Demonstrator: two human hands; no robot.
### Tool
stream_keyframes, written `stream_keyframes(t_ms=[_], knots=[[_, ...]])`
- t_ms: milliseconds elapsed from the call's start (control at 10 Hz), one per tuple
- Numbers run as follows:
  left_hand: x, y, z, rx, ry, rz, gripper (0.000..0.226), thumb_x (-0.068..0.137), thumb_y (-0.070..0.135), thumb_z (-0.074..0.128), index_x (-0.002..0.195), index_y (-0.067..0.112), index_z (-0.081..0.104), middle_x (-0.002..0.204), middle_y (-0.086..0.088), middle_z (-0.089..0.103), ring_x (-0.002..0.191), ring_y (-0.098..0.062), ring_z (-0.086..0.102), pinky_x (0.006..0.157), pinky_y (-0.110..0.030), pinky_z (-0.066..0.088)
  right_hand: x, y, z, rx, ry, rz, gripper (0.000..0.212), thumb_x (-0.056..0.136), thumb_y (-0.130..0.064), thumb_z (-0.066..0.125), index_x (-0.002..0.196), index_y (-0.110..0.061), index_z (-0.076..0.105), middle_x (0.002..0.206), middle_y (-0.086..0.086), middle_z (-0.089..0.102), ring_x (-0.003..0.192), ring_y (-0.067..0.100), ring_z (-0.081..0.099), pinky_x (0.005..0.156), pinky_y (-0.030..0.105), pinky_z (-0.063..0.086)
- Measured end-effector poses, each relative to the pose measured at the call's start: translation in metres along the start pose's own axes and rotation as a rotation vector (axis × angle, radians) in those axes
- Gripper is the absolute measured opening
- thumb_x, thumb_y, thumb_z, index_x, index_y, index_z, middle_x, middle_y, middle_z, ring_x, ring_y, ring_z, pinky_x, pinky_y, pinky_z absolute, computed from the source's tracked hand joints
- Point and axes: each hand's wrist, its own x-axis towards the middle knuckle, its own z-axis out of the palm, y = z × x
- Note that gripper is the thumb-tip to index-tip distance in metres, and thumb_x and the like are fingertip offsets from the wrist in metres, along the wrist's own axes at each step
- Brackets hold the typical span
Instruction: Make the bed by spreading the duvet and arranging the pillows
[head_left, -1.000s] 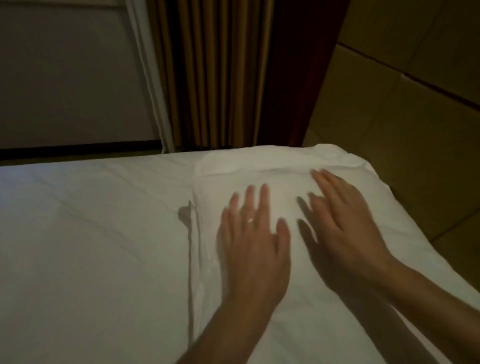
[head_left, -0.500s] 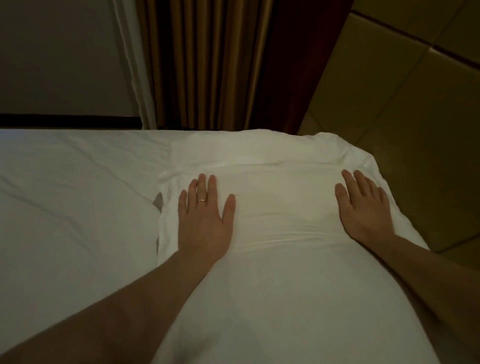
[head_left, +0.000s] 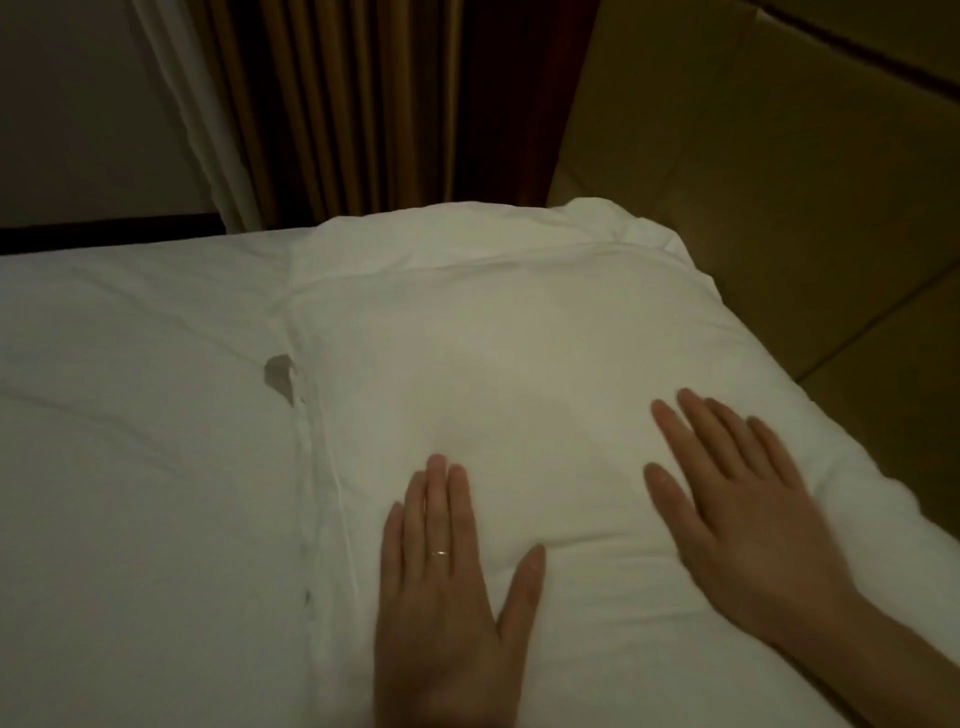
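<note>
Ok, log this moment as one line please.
step: smoothing pillow | left hand: flat on pillow | right hand: flat on pillow | pillow: on white bed, far corner by curtain

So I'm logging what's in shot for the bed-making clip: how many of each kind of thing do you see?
Pillows: 1, the white pillow, lying on the bed
Bed surfaces: 1, the white bedding
Hands: 2, left hand and right hand, both flat on the pillow
Rings: 1, the ring on the left hand
Curtains: 1, the striped curtain
Total: 6

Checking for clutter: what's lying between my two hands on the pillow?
Only bare white pillow fabric between the left hand and right hand, per the head view.
</note>
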Motion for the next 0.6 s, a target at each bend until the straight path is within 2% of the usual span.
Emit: stream_keyframes(t_ms=[100, 200, 300, 400, 500, 600], knots=[[0.001, -0.002, -0.014, 0.044, -0.068, -0.034, 0.083, 0.099, 0.066, 0.016, 0.157, 0.007, 0.019, 0.166, -0.007, 0.014, 0.153, -0.020, 0.013, 0.121, -0.038, 0.008, -0.013, 0.026, -0.013, 0.023, -0.015, 0.194, 0.077, 0.092, -0.069, -0.008, 0.158, -0.032, 0.007, 0.166, -0.007, 0.008, 0.152, 0.008, 0.001, 0.124, 0.036, -0.001], [-0.028, 0.024, -0.043, -0.002, -0.071, -0.090, 0.083, 0.098, 0.065, 0.015, 0.145, 0.004, 0.048, 0.153, -0.012, 0.044, 0.143, -0.025, 0.039, 0.113, -0.038, 0.019, -0.055, -0.005, -0.040, 0.192, -0.087, 0.197, 0.080, 0.090, -0.075, 0.001, 0.157, -0.033, 0.010, 0.164, -0.014, 0.007, 0.150, 0.004, 0.001, 0.123, 0.032, -0.002], [-0.099, 0.047, -0.048, -0.108, -0.049, 0.058, 0.078, 0.097, 0.065, 0.026, 0.139, 0.007, 0.057, 0.147, -0.009, 0.053, 0.139, -0.021, 0.043, 0.108, -0.040, 0.028, -0.135, -0.059, -0.047, 0.222, -0.128, 0.094, 0.071, 0.093, -0.074, 0.008, 0.154, -0.038, 0.013, 0.160, -0.021, 0.004, 0.147, -0.004, -0.002, 0.120, 0.021, -0.008], [-0.144, 0.038, -0.034, -0.078, -0.191, 0.101, 0.084, 0.097, 0.068, 0.028, 0.154, 0.006, 0.032, 0.162, -0.008, 0.027, 0.150, -0.021, 0.026, 0.118, -0.039, 0.020, -0.186, -0.075, -0.018, 0.110, -0.132, 0.107, 0.075, 0.098, -0.064, 0.024, 0.156, -0.016, 0.026, 0.162, 0.001, 0.021, 0.150, 0.013, 0.016, 0.122, 0.035, 0.006], [-0.140, 0.028, -0.031, -0.105, -0.223, 0.067, 0.087, 0.097, 0.071, 0.024, 0.158, 0.009, 0.020, 0.166, -0.003, 0.010, 0.152, -0.018, 0.016, 0.122, -0.031, 0.005, -0.184, -0.079, 0.000, 0.092, -0.076, 0.138, 0.076, 0.100, -0.064, 0.023, 0.157, -0.013, 0.022, 0.163, 0.004, 0.020, 0.151, 0.016, 0.015, 0.123, 0.037, 0.006], [-0.137, 0.018, -0.068, -0.122, -0.314, 0.094, 0.091, 0.092, 0.076, 0.028, 0.160, 0.019, 0.004, 0.166, 0.006, -0.005, 0.153, -0.012, 0.001, 0.122, -0.024, -0.004, -0.193, -0.092, -0.024, 0.124, -0.063, 0.165, 0.078, 0.098, -0.068, 0.020, 0.159, -0.021, 0.007, 0.166, -0.002, 0.006, 0.152, 0.013, 0.003, 0.123, 0.031, -0.002]])
